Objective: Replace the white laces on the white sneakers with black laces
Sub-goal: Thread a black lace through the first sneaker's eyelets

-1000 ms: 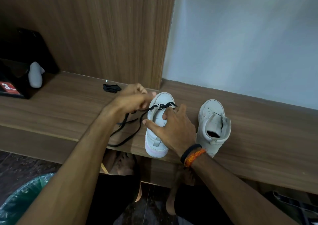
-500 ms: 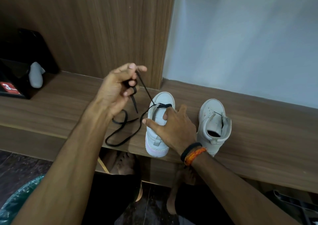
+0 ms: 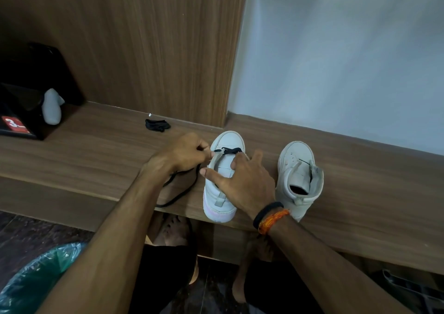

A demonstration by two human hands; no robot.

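Pinching the black lace (image 3: 179, 194) in our left hand (image 3: 186, 152) at the toe eyelets while our right hand (image 3: 240, 181) rests flat on the nearer sneaker (image 3: 222, 169), we risk dragging it off the worktop (image 3: 96, 150) edge, whereas the unlaced sneaker (image 3: 298, 169) at three o'clock and spare lace bundle (image 3: 157, 124) at eleven lie beyond.

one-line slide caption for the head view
Left hand pinches black lace at sneaker held by right hand.

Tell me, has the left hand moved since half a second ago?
Yes. The left hand has dropped from up against the wood panel back down to the left sneaker, gripping the black lace.
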